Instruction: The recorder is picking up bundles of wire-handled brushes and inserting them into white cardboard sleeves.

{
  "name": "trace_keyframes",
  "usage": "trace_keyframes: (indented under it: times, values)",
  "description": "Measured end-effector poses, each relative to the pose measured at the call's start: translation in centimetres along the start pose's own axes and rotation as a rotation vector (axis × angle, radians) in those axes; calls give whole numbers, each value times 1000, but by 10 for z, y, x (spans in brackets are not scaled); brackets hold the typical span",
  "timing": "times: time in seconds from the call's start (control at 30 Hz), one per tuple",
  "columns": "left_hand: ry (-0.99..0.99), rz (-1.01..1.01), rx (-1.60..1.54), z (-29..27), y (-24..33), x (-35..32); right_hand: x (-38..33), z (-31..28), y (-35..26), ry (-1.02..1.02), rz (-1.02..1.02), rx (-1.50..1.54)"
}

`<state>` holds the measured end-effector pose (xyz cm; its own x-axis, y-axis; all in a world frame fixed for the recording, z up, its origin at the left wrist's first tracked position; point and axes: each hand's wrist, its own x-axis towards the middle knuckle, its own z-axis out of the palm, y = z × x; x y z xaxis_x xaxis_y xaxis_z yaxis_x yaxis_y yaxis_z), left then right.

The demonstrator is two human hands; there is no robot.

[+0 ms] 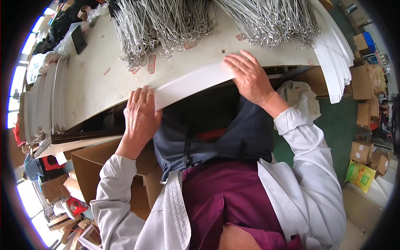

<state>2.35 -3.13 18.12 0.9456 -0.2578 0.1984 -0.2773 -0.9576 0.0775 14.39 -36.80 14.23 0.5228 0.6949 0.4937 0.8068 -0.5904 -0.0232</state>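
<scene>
A long white strip (195, 84), of card or something like it, spans the gap between my hands along the table's near edge. My left hand (141, 112) grips its left end, fingers over the top. At the other end, my right hand (250, 79) has its fingers laid over the strip, with the thumb hidden. Beyond the strip lie thick bundles of thin metal wires with looped ends (164, 31), and another such bundle (275, 25) rests farther right.
White strips are stacked at the table's left end (52, 98) and right end (333, 71). The pale tabletop (96, 85) carries reddish marks. Below its edge stand an open cardboard box (98, 162) at left and a whitish plastic bag (298, 98) at right.
</scene>
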Motion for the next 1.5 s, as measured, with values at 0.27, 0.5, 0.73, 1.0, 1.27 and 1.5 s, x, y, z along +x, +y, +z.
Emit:
trace_keyframes:
  times: [0.27,0.5,0.73,1.0,1.27,1.5]
  values:
    - [-409,-156,-610,-13,55,45,23,-16,-68,72,-49,299]
    - [-135,-191,-563,16,70,16,-20,-7,-97,218,388,533]
    - [-139,-242,-583,35,88,-13,-27,10,-124,133,679,1062]
    - [-140,-323,-786,48,109,-20,-35,12,-132,-197,732,1225]
    - [-10,-254,-782,67,111,-26,-45,15,-151,102,726,1176]
    - [-61,-310,-743,78,121,-36,-55,15,-152,41,661,911]
